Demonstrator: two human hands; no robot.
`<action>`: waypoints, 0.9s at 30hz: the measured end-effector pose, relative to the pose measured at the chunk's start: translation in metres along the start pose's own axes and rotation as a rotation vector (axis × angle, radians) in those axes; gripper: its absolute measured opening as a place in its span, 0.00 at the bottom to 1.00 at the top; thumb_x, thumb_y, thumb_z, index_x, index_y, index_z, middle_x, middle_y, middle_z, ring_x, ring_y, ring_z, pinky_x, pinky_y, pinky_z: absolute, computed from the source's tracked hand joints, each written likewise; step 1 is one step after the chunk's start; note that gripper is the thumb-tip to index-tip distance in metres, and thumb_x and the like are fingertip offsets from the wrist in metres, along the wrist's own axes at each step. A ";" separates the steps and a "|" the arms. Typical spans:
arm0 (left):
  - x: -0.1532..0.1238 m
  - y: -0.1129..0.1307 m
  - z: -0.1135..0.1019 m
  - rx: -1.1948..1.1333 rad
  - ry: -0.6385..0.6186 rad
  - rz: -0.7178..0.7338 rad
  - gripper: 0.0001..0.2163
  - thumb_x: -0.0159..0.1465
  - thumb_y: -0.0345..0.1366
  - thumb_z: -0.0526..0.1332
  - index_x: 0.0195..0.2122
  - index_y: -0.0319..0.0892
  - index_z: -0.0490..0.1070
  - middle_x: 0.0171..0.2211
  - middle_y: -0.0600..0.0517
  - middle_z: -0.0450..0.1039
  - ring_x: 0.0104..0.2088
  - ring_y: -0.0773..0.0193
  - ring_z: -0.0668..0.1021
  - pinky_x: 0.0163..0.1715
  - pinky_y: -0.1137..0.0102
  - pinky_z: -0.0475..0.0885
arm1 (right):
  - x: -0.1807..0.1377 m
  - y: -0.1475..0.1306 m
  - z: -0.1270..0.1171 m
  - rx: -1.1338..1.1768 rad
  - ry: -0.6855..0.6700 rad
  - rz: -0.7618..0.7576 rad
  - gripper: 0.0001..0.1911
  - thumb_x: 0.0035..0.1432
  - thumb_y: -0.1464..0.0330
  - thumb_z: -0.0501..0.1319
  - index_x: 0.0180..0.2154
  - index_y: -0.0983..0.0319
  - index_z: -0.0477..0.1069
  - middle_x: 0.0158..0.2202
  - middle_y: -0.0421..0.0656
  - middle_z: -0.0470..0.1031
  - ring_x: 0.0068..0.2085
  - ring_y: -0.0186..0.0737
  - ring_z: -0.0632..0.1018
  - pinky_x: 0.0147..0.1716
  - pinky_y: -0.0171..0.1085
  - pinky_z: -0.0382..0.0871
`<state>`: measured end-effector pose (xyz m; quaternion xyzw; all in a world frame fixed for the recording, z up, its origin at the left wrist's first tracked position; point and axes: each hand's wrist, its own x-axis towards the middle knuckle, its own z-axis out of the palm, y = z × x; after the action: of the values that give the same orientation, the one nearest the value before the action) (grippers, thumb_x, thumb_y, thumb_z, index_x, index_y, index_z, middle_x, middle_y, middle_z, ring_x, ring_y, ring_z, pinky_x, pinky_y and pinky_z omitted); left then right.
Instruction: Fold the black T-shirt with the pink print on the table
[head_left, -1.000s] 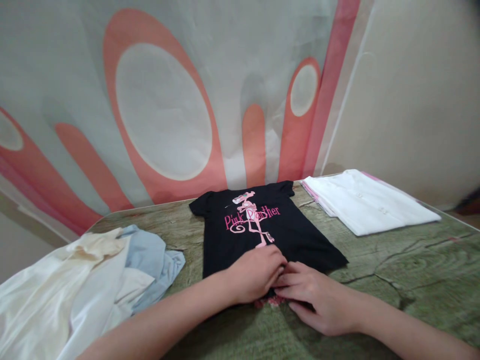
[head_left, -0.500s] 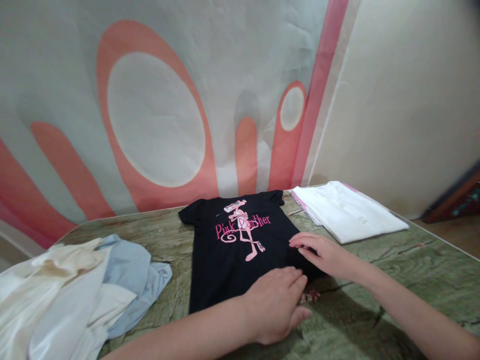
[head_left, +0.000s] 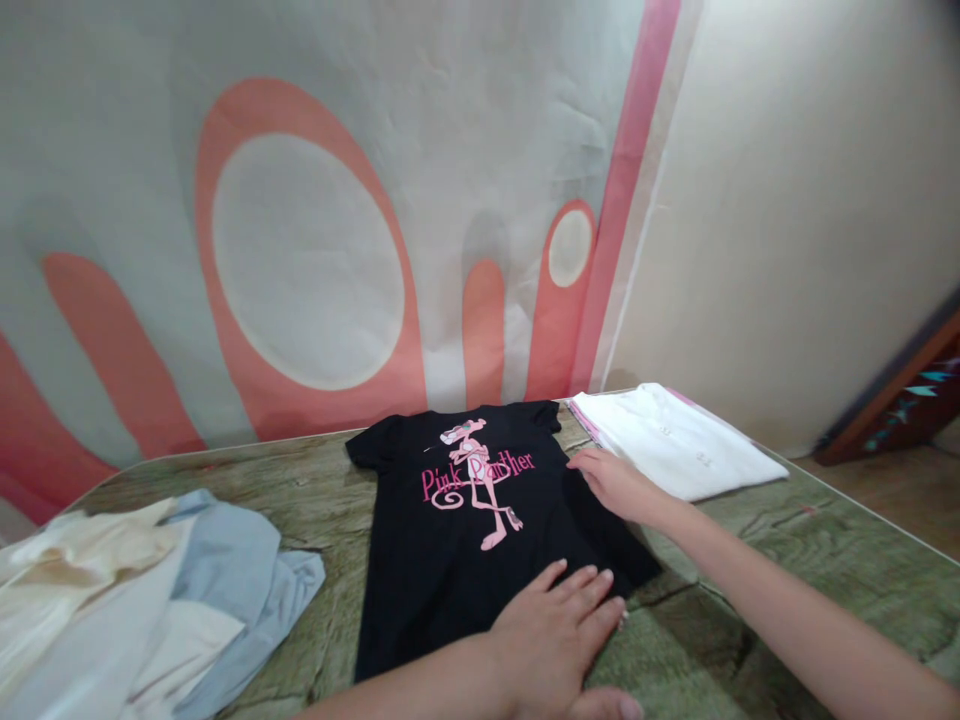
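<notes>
A black short-sleeved T-shirt (head_left: 442, 590) with a pink cartoon panther and the words "Pink Panther" lies spread face up, its collar toward the wall. My left hand (head_left: 559, 630) rests flat on the lower right part of the shirt, palm down, with its fingers spread. At the shirt's right side edge, below the sleeve, my right hand (head_left: 619, 487) has its fingers drawn together on the cloth. Its thumb is hard to make out.
A loose heap of cream, white and light blue clothes (head_left: 225, 570) lies at the left. Folded white garments (head_left: 667, 440), with pink showing at the edges, lie at the back right. The wood-patterned tabletop (head_left: 720, 600) meets a printed wall covering (head_left: 427, 200).
My left hand has spread its fingers and flattened on the cloth. The shirt's lower right corner, dark and bunched before, now extends outward. The view has tilted slightly up and turned right.
</notes>
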<state>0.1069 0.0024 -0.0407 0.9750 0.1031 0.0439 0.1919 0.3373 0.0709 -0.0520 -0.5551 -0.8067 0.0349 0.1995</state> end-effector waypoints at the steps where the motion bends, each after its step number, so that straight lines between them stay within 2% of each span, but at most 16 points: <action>1: 0.001 -0.001 0.001 0.001 0.005 0.001 0.33 0.63 0.56 0.40 0.62 0.38 0.46 0.62 0.42 0.44 0.62 0.54 0.50 0.59 0.57 0.44 | 0.000 -0.009 0.002 0.013 0.011 -0.031 0.18 0.55 0.78 0.48 0.46 0.64 0.68 0.44 0.48 0.70 0.48 0.40 0.69 0.49 0.43 0.62; 4: 0.001 -0.001 0.001 0.000 0.012 -0.013 0.33 0.63 0.57 0.40 0.62 0.38 0.47 0.62 0.43 0.45 0.62 0.53 0.50 0.59 0.56 0.44 | 0.000 -0.042 0.013 0.063 -0.062 -0.220 0.18 0.56 0.74 0.52 0.48 0.60 0.67 0.48 0.45 0.68 0.50 0.40 0.67 0.51 0.42 0.60; 6: 0.001 0.000 0.000 -0.011 0.011 -0.022 0.33 0.63 0.57 0.40 0.62 0.38 0.47 0.62 0.43 0.45 0.62 0.53 0.50 0.59 0.56 0.44 | 0.005 -0.047 0.020 0.053 -0.110 -0.288 0.16 0.57 0.71 0.54 0.48 0.59 0.67 0.48 0.45 0.68 0.50 0.41 0.67 0.51 0.44 0.59; 8: 0.000 0.001 -0.001 -0.035 0.008 -0.015 0.33 0.63 0.56 0.40 0.62 0.38 0.46 0.63 0.43 0.44 0.62 0.54 0.49 0.59 0.57 0.43 | 0.015 -0.032 0.024 0.009 -0.087 -0.239 0.16 0.57 0.69 0.54 0.48 0.60 0.67 0.48 0.46 0.68 0.49 0.42 0.67 0.50 0.46 0.58; 11: 0.000 -0.001 0.002 -0.060 0.017 -0.004 0.33 0.63 0.56 0.40 0.62 0.38 0.46 0.63 0.43 0.43 0.62 0.55 0.48 0.60 0.57 0.42 | 0.036 0.003 0.025 -0.081 -0.005 -0.046 0.15 0.59 0.71 0.52 0.46 0.65 0.68 0.45 0.50 0.69 0.48 0.43 0.67 0.50 0.46 0.59; 13: 0.001 -0.003 0.006 -0.058 0.024 0.003 0.33 0.63 0.57 0.40 0.62 0.38 0.47 0.63 0.43 0.44 0.62 0.55 0.48 0.60 0.57 0.42 | 0.045 0.009 0.026 -0.087 0.054 0.021 0.14 0.58 0.73 0.51 0.44 0.66 0.69 0.44 0.50 0.69 0.47 0.43 0.68 0.49 0.45 0.59; 15: 0.001 -0.004 0.008 -0.054 0.025 0.011 0.34 0.62 0.57 0.40 0.62 0.38 0.47 0.63 0.43 0.43 0.62 0.55 0.48 0.60 0.57 0.42 | 0.047 -0.005 0.030 -0.047 0.058 -0.050 0.14 0.58 0.75 0.51 0.44 0.65 0.69 0.44 0.49 0.69 0.47 0.42 0.68 0.49 0.44 0.59; 18: 0.001 -0.004 0.008 -0.044 0.018 0.008 0.34 0.62 0.57 0.40 0.62 0.38 0.46 0.63 0.43 0.43 0.62 0.54 0.48 0.59 0.56 0.42 | 0.045 -0.040 0.038 0.034 -0.063 -0.297 0.14 0.58 0.72 0.53 0.46 0.60 0.68 0.48 0.44 0.68 0.48 0.40 0.67 0.50 0.44 0.57; 19: 0.001 -0.003 0.007 -0.039 0.018 0.005 0.34 0.62 0.57 0.40 0.62 0.38 0.46 0.63 0.43 0.43 0.62 0.54 0.48 0.59 0.56 0.42 | 0.046 -0.046 0.040 0.044 -0.091 -0.328 0.14 0.59 0.71 0.53 0.46 0.59 0.68 0.48 0.43 0.67 0.49 0.40 0.66 0.50 0.44 0.57; 21: 0.000 -0.003 0.006 -0.034 0.021 0.005 0.33 0.63 0.57 0.39 0.62 0.38 0.46 0.63 0.43 0.43 0.62 0.54 0.47 0.59 0.56 0.42 | 0.052 -0.046 0.042 0.029 -0.112 -0.290 0.13 0.59 0.70 0.53 0.46 0.58 0.68 0.48 0.43 0.68 0.48 0.41 0.66 0.49 0.45 0.57; 25: 0.000 -0.003 0.012 -0.038 0.038 0.013 0.33 0.63 0.57 0.40 0.62 0.38 0.46 0.63 0.43 0.44 0.62 0.54 0.48 0.59 0.56 0.42 | 0.072 -0.020 0.042 -0.051 -0.065 -0.066 0.12 0.58 0.72 0.54 0.44 0.64 0.69 0.45 0.48 0.69 0.45 0.42 0.68 0.47 0.45 0.59; 27: 0.001 -0.003 0.015 -0.036 0.040 0.010 0.34 0.62 0.57 0.40 0.61 0.38 0.47 0.63 0.43 0.44 0.62 0.54 0.48 0.59 0.55 0.42 | 0.075 -0.024 0.042 -0.031 -0.041 -0.086 0.13 0.57 0.74 0.53 0.44 0.64 0.69 0.45 0.49 0.69 0.45 0.42 0.68 0.48 0.45 0.60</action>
<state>0.1096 -0.0002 -0.0555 0.9708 0.1010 0.0663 0.2072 0.2785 0.1369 -0.0629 -0.5222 -0.8342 0.0252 0.1755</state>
